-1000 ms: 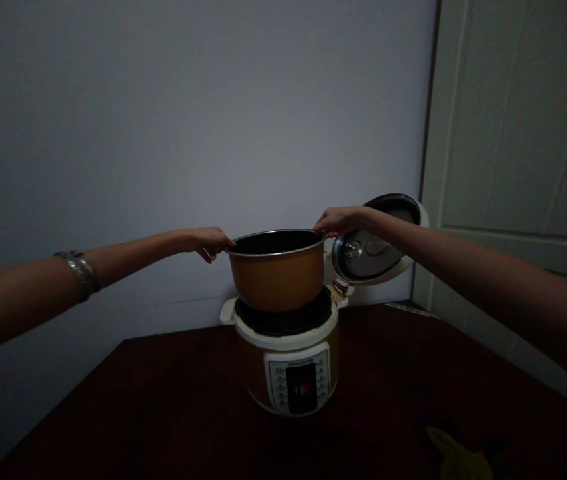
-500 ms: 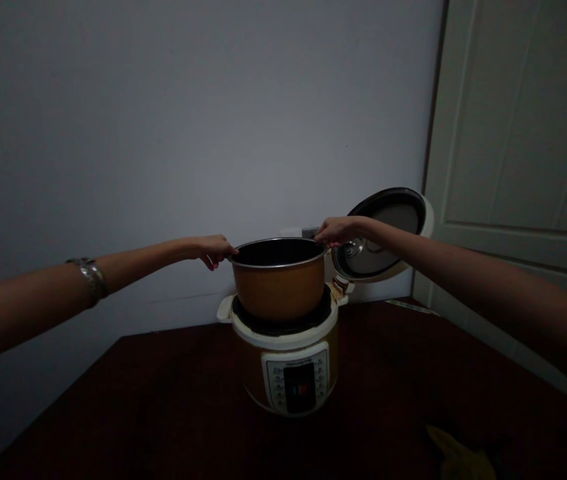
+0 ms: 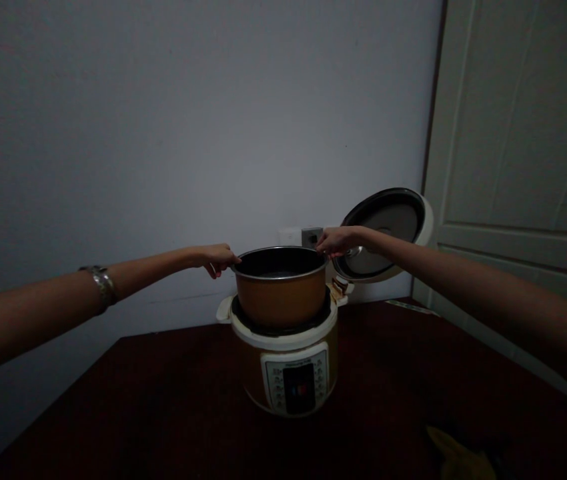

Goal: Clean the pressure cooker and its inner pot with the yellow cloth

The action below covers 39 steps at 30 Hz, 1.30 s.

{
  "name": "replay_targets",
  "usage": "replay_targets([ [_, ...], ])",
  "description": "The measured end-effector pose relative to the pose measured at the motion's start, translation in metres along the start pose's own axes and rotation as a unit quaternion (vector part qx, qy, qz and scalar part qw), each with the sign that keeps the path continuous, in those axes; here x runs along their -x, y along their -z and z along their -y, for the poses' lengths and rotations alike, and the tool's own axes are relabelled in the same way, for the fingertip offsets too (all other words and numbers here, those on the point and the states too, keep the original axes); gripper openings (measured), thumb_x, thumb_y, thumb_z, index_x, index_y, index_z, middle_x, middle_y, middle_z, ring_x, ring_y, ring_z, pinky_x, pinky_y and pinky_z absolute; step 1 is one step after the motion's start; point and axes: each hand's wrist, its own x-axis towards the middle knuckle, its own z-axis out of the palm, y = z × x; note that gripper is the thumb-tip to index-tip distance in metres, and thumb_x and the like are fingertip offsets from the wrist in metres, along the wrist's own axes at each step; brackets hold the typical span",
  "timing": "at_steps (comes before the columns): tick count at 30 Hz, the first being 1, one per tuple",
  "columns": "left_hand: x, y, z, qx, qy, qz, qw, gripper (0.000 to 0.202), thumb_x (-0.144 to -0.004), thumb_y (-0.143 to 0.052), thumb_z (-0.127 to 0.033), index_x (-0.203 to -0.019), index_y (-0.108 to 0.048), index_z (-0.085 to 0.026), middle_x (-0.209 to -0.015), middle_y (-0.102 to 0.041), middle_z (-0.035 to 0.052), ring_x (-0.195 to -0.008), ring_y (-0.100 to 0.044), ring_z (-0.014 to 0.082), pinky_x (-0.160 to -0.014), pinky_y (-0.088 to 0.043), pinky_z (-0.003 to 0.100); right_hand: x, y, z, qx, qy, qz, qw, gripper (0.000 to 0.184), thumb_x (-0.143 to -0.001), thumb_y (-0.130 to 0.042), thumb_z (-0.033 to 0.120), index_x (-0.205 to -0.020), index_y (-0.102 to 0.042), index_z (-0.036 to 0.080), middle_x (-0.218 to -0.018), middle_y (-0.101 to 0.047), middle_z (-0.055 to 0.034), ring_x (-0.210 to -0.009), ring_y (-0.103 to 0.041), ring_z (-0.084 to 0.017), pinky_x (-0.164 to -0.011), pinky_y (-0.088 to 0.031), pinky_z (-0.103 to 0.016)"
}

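A golden-brown inner pot [image 3: 281, 297] with a dark inside is partly sunk into a white and gold rice cooker [image 3: 288, 363] on a dark table [image 3: 163, 413]. My left hand [image 3: 216, 258] pinches the pot's rim on the left side. My right hand [image 3: 333, 241] pinches the rim on the right side. The cooker's hinged lid [image 3: 386, 230] stands open behind my right arm. A metal bracelet [image 3: 102, 285] sits on my left wrist.
A plain grey wall [image 3: 188, 120] stands right behind the cooker, with a wall socket [image 3: 310, 236] just above the pot. A white panelled door [image 3: 518, 147] fills the right side. A yellowish object [image 3: 456, 453] lies at the table's near right.
Both hands have lowered the pot, which now sits deeper inside the cooker body than a second ago. The lid stays open.
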Motion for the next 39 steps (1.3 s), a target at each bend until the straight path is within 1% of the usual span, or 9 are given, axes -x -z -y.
replay_targets([
  [4,-0.003,-0.005,0.005,0.002,-0.011,0.012,1.000,0.038,-0.074,-0.056,-0.048,-0.051,-0.044,-0.019,-0.049,-0.042,0.0001,-0.048,-0.050,0.0142,-0.053,-0.049,0.032,-0.001,-0.004,-0.003,0.011,-0.008,0.010,1.000,0.017,-0.076,-0.069,0.026,-0.070,-0.062,0.011,-0.052,-0.056,0.0006,-0.046,-0.050,-0.006,-0.042,-0.040,-0.014],
  [8,-0.006,-0.012,0.010,-0.003,-0.011,0.029,1.000,0.040,-0.072,-0.057,-0.051,-0.052,-0.044,-0.019,-0.048,-0.041,-0.0005,-0.048,-0.049,0.0140,-0.052,-0.049,0.031,0.001,-0.010,-0.005,0.021,-0.010,0.020,1.000,0.020,-0.073,-0.071,0.027,-0.068,-0.061,0.011,-0.052,-0.055,0.0015,-0.044,-0.048,-0.005,-0.042,-0.040,-0.014],
  [15,-0.006,-0.026,0.014,-0.015,0.005,0.040,0.999,0.039,-0.077,-0.053,-0.048,-0.054,-0.044,-0.018,-0.049,-0.040,-0.0014,-0.045,-0.048,0.0124,-0.052,-0.048,0.030,0.000,-0.022,-0.007,0.039,-0.025,0.047,0.998,0.017,-0.072,-0.071,0.026,-0.074,-0.062,0.011,-0.053,-0.055,0.0022,-0.046,-0.052,-0.006,-0.045,-0.043,-0.016],
  [22,-0.009,-0.041,0.017,-0.017,0.031,0.060,0.998,0.036,-0.079,-0.054,-0.044,-0.055,-0.045,-0.018,-0.048,-0.040,-0.0019,-0.042,-0.047,0.0125,-0.052,-0.049,0.032,-0.001,-0.038,-0.013,0.069,-0.036,0.059,0.995,0.015,-0.075,-0.067,0.018,-0.065,-0.057,0.012,-0.048,-0.053,0.0030,-0.044,-0.050,-0.006,-0.044,-0.043,-0.016],
  [27,-0.009,-0.050,0.020,-0.051,0.026,0.065,0.996,0.037,-0.081,-0.049,-0.045,-0.056,-0.046,-0.018,-0.047,-0.041,-0.0011,-0.043,-0.048,0.0128,-0.052,-0.050,0.031,-0.008,-0.046,-0.019,0.102,-0.055,0.073,0.991,0.013,-0.080,-0.062,0.017,-0.069,-0.059,0.011,-0.050,-0.055,0.0024,-0.044,-0.053,-0.008,-0.048,-0.047,-0.020],
  [29,-0.010,-0.054,0.021,-0.060,0.028,0.063,0.996,0.037,-0.081,-0.049,-0.045,-0.057,-0.046,-0.017,-0.048,-0.043,-0.0006,-0.043,-0.049,0.0126,-0.052,-0.051,0.030,-0.010,-0.049,-0.021,0.120,-0.066,0.080,0.987,0.012,-0.084,-0.059,0.019,-0.075,-0.060,0.011,-0.055,-0.057,0.0027,-0.047,-0.054,-0.008,-0.050,-0.048,-0.021],
  [32,-0.010,-0.059,0.022,-0.066,0.027,0.067,0.995,0.038,-0.081,-0.049,-0.047,-0.058,-0.048,-0.017,-0.049,-0.046,0.0008,-0.043,-0.050,0.0127,-0.052,-0.051,0.030,-0.014,-0.056,-0.027,0.145,-0.079,0.092,0.982,0.017,-0.090,-0.056,0.027,-0.089,-0.060,0.011,-0.071,-0.061,0.0016,-0.056,-0.057,-0.008,-0.054,-0.050,-0.023],
  [36,-0.007,-0.062,0.021,-0.084,0.003,0.083,0.993,0.045,-0.080,-0.046,-0.056,-0.058,-0.051,-0.017,-0.048,-0.050,0.0040,-0.046,-0.053,0.0153,-0.052,-0.051,0.032,-0.021,-0.062,-0.032,0.162,-0.091,0.098,0.978,0.024,-0.091,-0.055,0.033,-0.103,-0.059,0.013,-0.093,-0.063,-0.0034,-0.074,-0.061,-0.012,-0.064,-0.053,-0.028],
  [39,-0.006,-0.062,0.020,-0.095,-0.009,0.091,0.991,0.050,-0.080,-0.043,-0.062,-0.059,-0.052,-0.017,-0.048,-0.050,0.0048,-0.046,-0.054,0.0164,-0.051,-0.052,0.033,-0.025,-0.064,-0.033,0.168,-0.106,0.102,0.975,0.026,-0.091,-0.055,0.033,-0.107,-0.058,0.013,-0.099,-0.062,-0.0046,-0.078,-0.062,-0.013,-0.067,-0.054,-0.030],
])
